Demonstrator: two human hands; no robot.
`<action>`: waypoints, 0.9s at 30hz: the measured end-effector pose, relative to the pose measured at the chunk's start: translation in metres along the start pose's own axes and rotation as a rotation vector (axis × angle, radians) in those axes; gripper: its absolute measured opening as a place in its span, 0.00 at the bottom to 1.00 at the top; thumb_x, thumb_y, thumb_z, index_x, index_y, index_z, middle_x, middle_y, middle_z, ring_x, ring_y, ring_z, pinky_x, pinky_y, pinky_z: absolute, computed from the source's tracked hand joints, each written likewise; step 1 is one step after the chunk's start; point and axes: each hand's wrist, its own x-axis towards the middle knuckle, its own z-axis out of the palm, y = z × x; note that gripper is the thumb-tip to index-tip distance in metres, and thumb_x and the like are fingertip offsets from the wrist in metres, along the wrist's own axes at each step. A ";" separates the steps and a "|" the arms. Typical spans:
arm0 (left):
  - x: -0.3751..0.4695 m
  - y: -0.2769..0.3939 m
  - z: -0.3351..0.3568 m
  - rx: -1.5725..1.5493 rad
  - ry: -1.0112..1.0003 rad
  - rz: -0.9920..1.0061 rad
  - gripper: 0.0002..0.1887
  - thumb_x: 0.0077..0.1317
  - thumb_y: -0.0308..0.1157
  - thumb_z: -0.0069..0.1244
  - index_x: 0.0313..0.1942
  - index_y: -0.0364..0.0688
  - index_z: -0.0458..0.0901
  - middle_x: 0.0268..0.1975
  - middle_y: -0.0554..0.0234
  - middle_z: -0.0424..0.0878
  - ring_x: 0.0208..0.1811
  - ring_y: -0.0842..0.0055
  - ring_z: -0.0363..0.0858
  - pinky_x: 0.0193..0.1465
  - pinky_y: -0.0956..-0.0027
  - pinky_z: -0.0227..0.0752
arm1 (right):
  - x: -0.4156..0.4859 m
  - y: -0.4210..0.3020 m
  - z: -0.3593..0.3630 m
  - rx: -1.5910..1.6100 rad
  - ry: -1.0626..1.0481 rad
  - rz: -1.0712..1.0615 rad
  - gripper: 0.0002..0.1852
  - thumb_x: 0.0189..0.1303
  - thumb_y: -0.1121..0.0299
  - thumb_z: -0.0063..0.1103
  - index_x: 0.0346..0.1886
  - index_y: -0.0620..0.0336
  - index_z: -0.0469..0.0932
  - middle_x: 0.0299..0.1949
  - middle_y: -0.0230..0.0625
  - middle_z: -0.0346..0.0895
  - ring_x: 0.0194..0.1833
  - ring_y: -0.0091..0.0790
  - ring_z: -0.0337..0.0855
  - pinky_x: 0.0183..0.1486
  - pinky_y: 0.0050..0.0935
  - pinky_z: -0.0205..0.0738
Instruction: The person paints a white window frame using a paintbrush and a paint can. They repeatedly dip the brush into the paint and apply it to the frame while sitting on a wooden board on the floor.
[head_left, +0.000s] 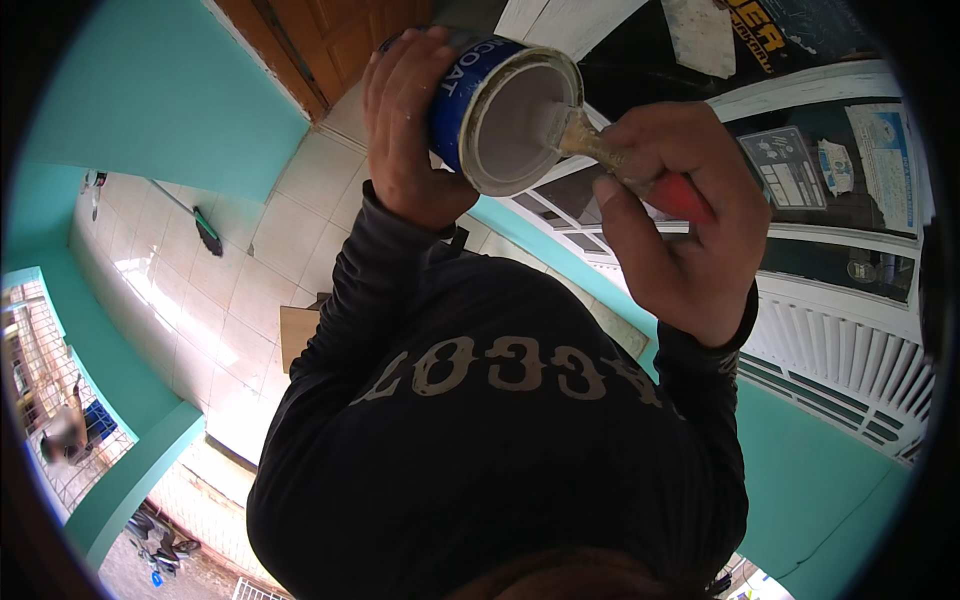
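Observation:
My left hand (409, 135) is wrapped around a blue paint can (457, 112), its fingers along the outer wall. The open mouth faces the camera and shows pale paint (517, 124) inside. In my right hand (686, 210) is a paintbrush (592, 142) with a red and worn wooden-looking handle, held between thumb and fingers. The brush's head lies at the can's right rim, its bristles partly over the opening. Whether the bristle tips touch the paint, I cannot tell.
White-framed window panes (795, 165) with stickers stand at the right, above white louvres (832, 349). A broom (206, 229) lies on the tiled floor (300, 202) at the left. A wooden door (330, 37) is at the top. Beyond a grille at far left is a person (67, 435).

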 end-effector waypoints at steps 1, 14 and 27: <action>0.001 -0.001 0.002 -0.019 -0.013 0.006 0.50 0.38 0.33 0.78 0.65 0.38 0.72 0.65 0.43 0.77 0.70 0.48 0.73 0.74 0.40 0.56 | 0.002 0.002 0.000 -0.022 -0.016 -0.011 0.12 0.49 0.86 0.65 0.35 0.63 0.74 0.41 0.45 0.81 0.39 0.32 0.82 0.42 0.27 0.75; 0.015 -0.004 0.016 0.046 -0.038 0.016 0.48 0.40 0.32 0.77 0.66 0.39 0.72 0.66 0.46 0.77 0.71 0.50 0.71 0.76 0.42 0.53 | 0.011 0.011 -0.006 0.026 -0.034 0.122 0.12 0.50 0.85 0.62 0.34 0.61 0.71 0.38 0.41 0.79 0.36 0.28 0.78 0.41 0.26 0.72; 0.008 -0.017 0.017 0.041 -0.028 -0.001 0.46 0.41 0.33 0.74 0.65 0.39 0.73 0.66 0.48 0.77 0.71 0.49 0.70 0.75 0.41 0.52 | 0.018 0.007 -0.008 0.052 0.118 0.125 0.11 0.47 0.85 0.62 0.34 0.64 0.74 0.33 0.39 0.78 0.32 0.30 0.78 0.39 0.24 0.73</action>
